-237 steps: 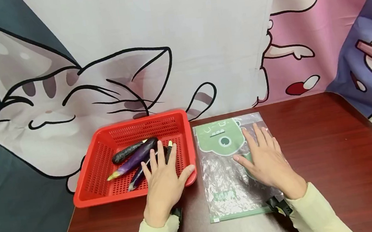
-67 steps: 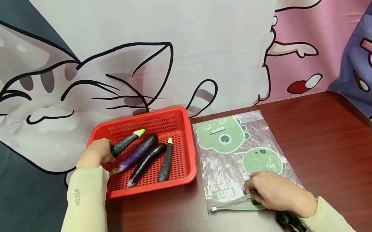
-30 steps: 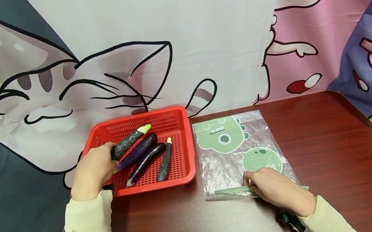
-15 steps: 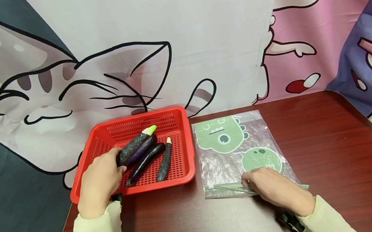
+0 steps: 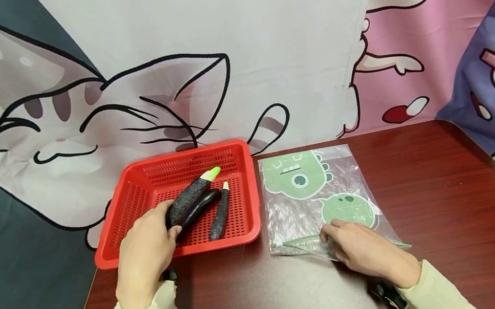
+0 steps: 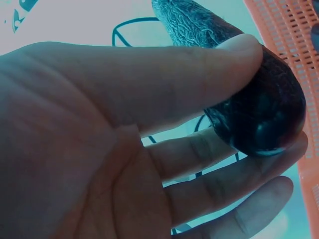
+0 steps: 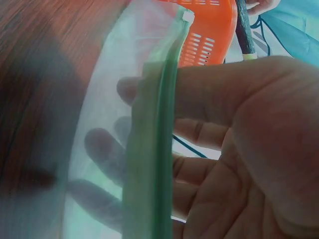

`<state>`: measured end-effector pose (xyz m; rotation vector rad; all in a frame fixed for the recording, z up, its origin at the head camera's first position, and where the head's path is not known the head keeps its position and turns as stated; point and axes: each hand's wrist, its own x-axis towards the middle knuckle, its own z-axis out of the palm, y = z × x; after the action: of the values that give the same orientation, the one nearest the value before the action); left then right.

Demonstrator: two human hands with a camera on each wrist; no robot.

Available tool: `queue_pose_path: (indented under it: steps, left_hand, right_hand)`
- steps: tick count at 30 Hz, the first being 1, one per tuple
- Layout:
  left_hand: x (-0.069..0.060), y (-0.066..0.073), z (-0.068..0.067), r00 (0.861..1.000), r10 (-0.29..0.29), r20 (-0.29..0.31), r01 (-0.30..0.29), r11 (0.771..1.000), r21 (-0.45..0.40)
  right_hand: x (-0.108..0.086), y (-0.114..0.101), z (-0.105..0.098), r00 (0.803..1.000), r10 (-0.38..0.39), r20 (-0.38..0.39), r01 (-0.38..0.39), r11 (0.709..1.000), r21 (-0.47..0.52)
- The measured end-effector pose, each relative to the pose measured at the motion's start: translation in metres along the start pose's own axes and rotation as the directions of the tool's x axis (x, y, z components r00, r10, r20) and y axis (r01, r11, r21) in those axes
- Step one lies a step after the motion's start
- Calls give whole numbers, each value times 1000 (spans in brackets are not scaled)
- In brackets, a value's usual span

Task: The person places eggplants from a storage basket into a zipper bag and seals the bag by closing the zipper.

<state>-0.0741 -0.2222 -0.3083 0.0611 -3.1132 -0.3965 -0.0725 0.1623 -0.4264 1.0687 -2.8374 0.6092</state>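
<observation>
My left hand (image 5: 147,246) grips the blunt end of a dark, wrinkled, zucchini-like vegetable (image 5: 185,200) with a bright green tip, over the red basket (image 5: 254,200). In the left wrist view the thumb lies across its wrinkled skin (image 6: 192,22) and the fingers curl beneath. A glossy dark eggplant (image 5: 207,203) shows beside it; a purple one is hidden from view. My right hand (image 5: 363,251) holds the near edge of a clear zip bag (image 5: 293,221) with green cartoon prints. In the right wrist view the fingers show through film behind the green zip strip (image 7: 159,149).
A thinner dark vegetable (image 5: 220,217) with a pale tip lies at the basket's right side. The bag's white slider (image 7: 188,16) sits at one end of the strip. Behind the reddish-brown table (image 5: 447,192) hangs a printed cloth (image 5: 299,50).
Over the last second my left hand has carried the dark vegetable right and nearer, covering the purple eggplant. The bag's near edge has shifted farther back and gapes more beside my right hand.
</observation>
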Motion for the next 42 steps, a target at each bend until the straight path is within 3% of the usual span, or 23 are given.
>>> queue_pose_path:
  steps: [15, 20, 26, 31, 42]
  left_hand:
    - [-17, 26, 10, 997, 48, -60, -49, 998, -25]
    - [-23, 31, 15, 993, 82, -90, -86, 995, -43]
    - [-30, 40, 19, 978, 158, -136, -170, 982, -79]
    - [-36, 46, 22, 970, 205, -134, -220, 969, -111]
    - [-44, 56, 24, 965, 236, -111, -246, 965, -91]
  right_hand:
    - [0, 0, 0, 1000, 14, -1, -14, 999, 39]
    - [0, 2, 0, 1000, 17, -5, -17, 999, 28]
    - [1, 2, 1, 999, 29, -14, -29, 999, 19]
    - [2, 1, 3, 998, 37, -47, -37, 999, -1]
    - [3, -2, 2, 994, 46, -94, -50, 998, -38]
